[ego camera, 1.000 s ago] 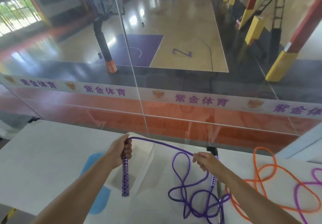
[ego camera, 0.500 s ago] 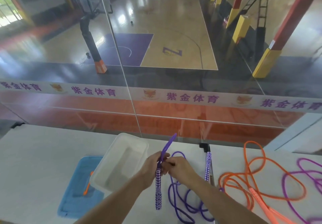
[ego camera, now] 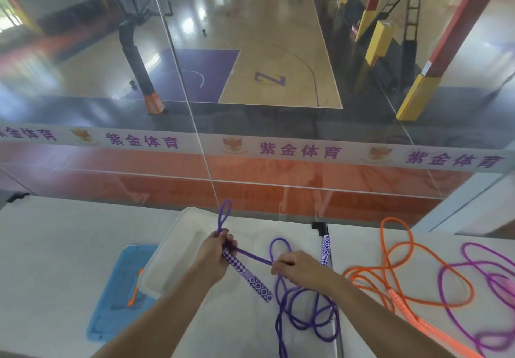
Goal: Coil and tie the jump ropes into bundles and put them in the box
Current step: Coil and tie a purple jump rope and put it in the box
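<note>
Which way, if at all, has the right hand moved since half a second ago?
Yes. The right hand has drawn rightward, away from the white plastic box, pulling the purple cord taut.

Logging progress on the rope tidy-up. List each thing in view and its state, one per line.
Left hand: grips the handle and a folded loop.
Right hand: pinches the cord.
Purple rope: mostly loose on the table, untied.
Second handle: lying on the table.
Orange rope: uncoiled.
Magenta rope: uncoiled.
Box: open, no ropes inside.
Blue lid: off, flat beside the box.
</note>
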